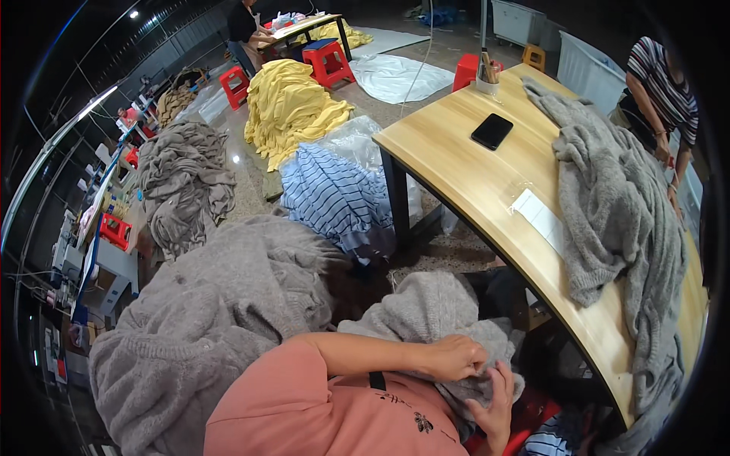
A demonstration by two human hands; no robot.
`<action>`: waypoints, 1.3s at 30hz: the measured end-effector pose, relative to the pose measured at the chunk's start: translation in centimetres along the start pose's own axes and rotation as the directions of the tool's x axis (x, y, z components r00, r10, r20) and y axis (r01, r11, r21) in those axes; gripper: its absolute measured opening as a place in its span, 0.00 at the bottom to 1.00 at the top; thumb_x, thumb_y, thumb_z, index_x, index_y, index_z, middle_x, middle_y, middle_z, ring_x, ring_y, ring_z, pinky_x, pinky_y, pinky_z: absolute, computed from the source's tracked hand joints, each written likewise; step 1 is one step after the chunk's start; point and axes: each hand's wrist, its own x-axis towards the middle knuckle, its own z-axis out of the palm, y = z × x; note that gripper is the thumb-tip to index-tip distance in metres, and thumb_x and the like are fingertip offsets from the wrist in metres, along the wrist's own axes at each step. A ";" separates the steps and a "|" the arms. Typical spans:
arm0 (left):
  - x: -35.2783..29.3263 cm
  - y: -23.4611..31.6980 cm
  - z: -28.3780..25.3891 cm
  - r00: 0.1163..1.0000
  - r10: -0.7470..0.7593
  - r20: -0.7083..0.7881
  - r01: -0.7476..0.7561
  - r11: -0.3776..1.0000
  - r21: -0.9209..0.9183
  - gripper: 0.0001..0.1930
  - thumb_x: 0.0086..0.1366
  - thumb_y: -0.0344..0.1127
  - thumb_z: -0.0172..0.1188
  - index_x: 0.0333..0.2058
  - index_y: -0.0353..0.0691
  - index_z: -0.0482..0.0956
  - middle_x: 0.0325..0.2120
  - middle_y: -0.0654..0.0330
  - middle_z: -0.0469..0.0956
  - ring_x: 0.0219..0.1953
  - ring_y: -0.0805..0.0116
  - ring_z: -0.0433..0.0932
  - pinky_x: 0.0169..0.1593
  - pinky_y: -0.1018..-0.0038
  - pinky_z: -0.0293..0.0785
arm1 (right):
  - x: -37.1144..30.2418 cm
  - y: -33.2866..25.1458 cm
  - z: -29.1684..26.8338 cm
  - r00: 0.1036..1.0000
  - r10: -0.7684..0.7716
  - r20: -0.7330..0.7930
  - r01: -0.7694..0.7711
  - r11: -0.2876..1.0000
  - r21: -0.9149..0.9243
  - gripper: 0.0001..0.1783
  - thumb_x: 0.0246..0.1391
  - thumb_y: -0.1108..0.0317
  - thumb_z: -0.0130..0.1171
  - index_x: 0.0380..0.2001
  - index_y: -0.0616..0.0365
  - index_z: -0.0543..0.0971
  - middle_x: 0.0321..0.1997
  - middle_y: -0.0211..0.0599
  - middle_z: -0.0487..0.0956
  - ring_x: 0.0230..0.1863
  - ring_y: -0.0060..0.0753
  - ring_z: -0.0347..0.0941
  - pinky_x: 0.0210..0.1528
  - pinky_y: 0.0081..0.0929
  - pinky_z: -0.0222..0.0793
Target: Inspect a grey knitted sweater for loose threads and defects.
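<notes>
Dark lettering marks my pink shirt (327, 414). My left grip (455, 357) pinches the grey knit garment (426, 304) bunched before me, long axis roughly crosswise; my right grip (496, 406) is loosely spread alongside. Beyond, a wooden surface (449, 144) bears a phone (493, 131).

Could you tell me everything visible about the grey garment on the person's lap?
The garment is fuzzy, soft-looking grey knit, bunched in loose folds across the lap, left of the wooden table. The left hand pinches it; the right hand, fingers parted, is at its edge. Its full shape is hidden.
</notes>
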 end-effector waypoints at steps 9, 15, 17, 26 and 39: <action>-0.4 0.5 -0.1 0.994 0.070 -0.088 -0.075 0.996 -0.056 0.06 0.46 0.30 0.58 0.23 0.38 0.71 0.26 0.57 0.72 0.30 0.53 0.72 0.29 0.62 0.66 | 0.6 -0.8 3.4 0.945 0.326 0.025 -0.260 0.701 0.664 0.06 0.37 0.82 0.52 0.23 0.62 0.72 0.15 0.22 0.65 0.19 0.12 0.58 0.21 0.14 0.54; -0.2 -0.2 0.3 0.977 0.150 -0.151 -0.151 0.989 0.008 0.06 0.43 0.31 0.57 0.19 0.36 0.72 0.23 0.53 0.74 0.29 0.52 0.73 0.32 0.61 0.66 | 0.3 -0.7 3.0 0.866 0.489 0.106 -0.402 0.556 0.727 0.05 0.38 0.82 0.51 0.21 0.61 0.70 0.16 0.21 0.64 0.19 0.11 0.56 0.19 0.13 0.51; 0.0 -0.3 0.5 0.977 0.126 -0.172 -0.129 0.992 -0.008 0.05 0.42 0.30 0.56 0.19 0.35 0.72 0.22 0.53 0.74 0.29 0.52 0.73 0.32 0.61 0.66 | 0.3 -0.5 3.3 0.877 0.473 0.084 -0.385 0.587 0.712 0.06 0.39 0.83 0.51 0.23 0.62 0.70 0.16 0.22 0.65 0.19 0.12 0.57 0.19 0.13 0.52; 0.3 -1.4 -0.2 0.974 -0.128 -0.185 0.107 0.987 -0.118 0.07 0.39 0.30 0.55 0.21 0.36 0.74 0.21 0.49 0.74 0.28 0.50 0.73 0.32 0.62 0.68 | 0.0 0.3 4.0 0.873 0.477 0.101 -0.424 0.639 0.641 0.06 0.39 0.81 0.53 0.24 0.63 0.70 0.17 0.25 0.65 0.19 0.16 0.59 0.20 0.17 0.56; 0.5 -2.2 0.9 0.977 -0.211 -0.026 0.201 0.957 -0.211 0.08 0.38 0.32 0.56 0.20 0.36 0.77 0.19 0.48 0.74 0.25 0.50 0.74 0.29 0.63 0.68 | 1.5 -0.8 4.0 0.974 0.224 0.014 -0.214 0.905 0.367 0.05 0.39 0.81 0.48 0.24 0.65 0.71 0.21 0.47 0.69 0.22 0.49 0.66 0.24 0.34 0.60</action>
